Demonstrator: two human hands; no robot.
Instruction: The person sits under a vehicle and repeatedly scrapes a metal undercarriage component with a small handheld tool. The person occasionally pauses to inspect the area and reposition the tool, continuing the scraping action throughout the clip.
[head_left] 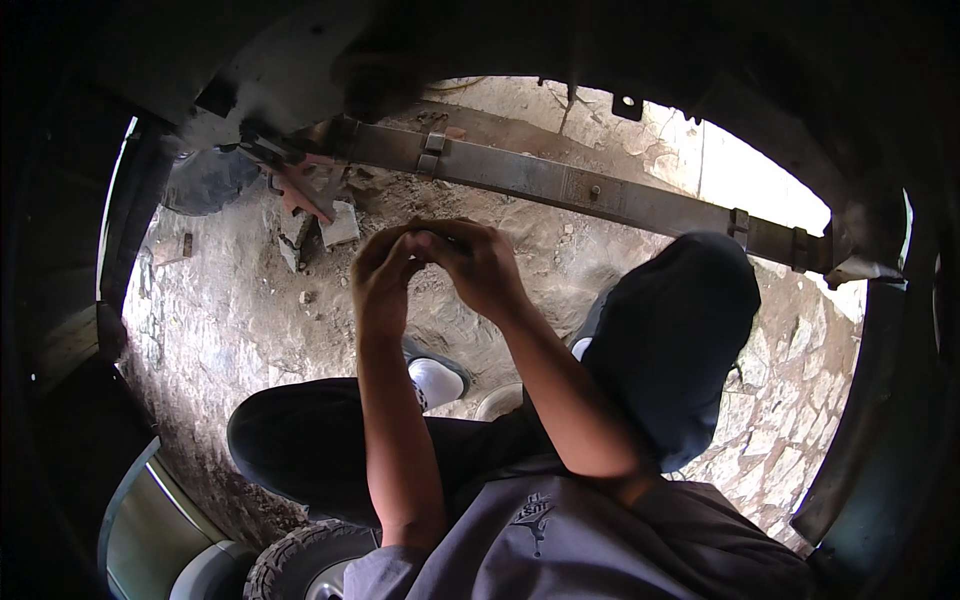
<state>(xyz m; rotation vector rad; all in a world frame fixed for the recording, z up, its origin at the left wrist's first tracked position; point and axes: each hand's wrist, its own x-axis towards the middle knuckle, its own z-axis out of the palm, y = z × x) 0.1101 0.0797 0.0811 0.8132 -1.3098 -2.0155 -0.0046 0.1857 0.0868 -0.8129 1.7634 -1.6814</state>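
Observation:
My left hand (385, 275) and my right hand (482, 265) are raised together in the middle of the view, fingers curled and fingertips touching. Whether anything small sits between the fingers is hidden. Just beyond them a long rusty leaf spring (560, 185) with metal clamps runs from upper left to right under a vehicle's wheel arch. Both hands are a little short of the spring and do not touch it. My knees in dark trousers (670, 330) frame the hands, and a white shoe (435, 382) shows below them.
A reddish metal bracket (305, 190) and a pale stone block (340, 225) sit at the spring's left end. The ground is rough stone paving with dirt (230, 310). A knobbly tyre (300, 560) lies at the bottom left. Dark bodywork rings the whole view.

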